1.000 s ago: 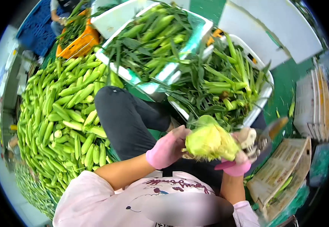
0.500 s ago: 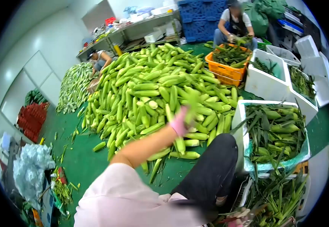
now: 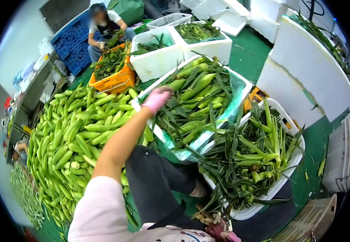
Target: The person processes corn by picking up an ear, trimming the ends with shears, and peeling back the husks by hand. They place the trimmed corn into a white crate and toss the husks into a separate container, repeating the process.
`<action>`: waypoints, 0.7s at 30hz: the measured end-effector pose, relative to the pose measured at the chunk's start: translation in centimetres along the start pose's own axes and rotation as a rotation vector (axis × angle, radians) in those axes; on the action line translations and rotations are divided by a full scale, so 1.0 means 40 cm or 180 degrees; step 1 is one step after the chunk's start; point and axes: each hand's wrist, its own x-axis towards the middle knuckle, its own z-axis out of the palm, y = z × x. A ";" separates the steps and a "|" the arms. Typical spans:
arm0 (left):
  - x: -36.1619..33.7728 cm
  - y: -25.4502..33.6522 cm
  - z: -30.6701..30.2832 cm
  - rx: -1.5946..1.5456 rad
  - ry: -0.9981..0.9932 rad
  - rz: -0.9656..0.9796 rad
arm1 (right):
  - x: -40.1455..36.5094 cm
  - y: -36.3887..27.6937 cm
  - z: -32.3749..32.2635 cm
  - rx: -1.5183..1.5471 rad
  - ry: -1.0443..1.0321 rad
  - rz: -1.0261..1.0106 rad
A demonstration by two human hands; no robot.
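Note:
My left hand, in a pink glove with bare fingertips, reaches into a white foam box lined with green plastic. Its fingers are curled on the end of an ear of corn in green husk. More ears lie in this box among long loose leaves. Low in the view, my right hand, also gloved in pink, is closed on a metal tool that looks like pruning shears. Beside it stands a white basket heaped with leaves and stalks.
A big pile of trimmed corn lies at my left on the green floor. Beyond it, a person sits at an orange crate of leaves. Foam boxes stand ahead, others at right. Another person crouches far left.
My view has turned right. My left hand has gone from above the corn pile, with a blurred ear in it, to the foam box, where it touches another ear. That first ear is out of the hand.

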 end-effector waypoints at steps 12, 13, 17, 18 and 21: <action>0.121 0.064 0.477 -0.0761 -0.0251 -0.0517 | -0.022 -0.077 -0.045 0.0156 -0.0142 -0.0336; 0.075 0.052 0.454 -0.1551 -0.1033 -0.0875 | -0.034 -0.109 -0.041 -0.0008 -0.0194 -0.0534; -0.315 0.195 0.460 -0.2223 -0.2065 -0.1118 | -0.019 -0.272 -0.041 -0.1284 -0.0215 -0.1122; -0.386 0.212 0.465 -0.1998 -0.2178 -0.1040 | -0.002 -0.313 -0.050 -0.1703 -0.0178 -0.1196; -0.536 0.226 0.478 -0.1808 -0.2416 -0.1238 | 0.015 -0.438 -0.030 -0.3189 0.0205 -0.1243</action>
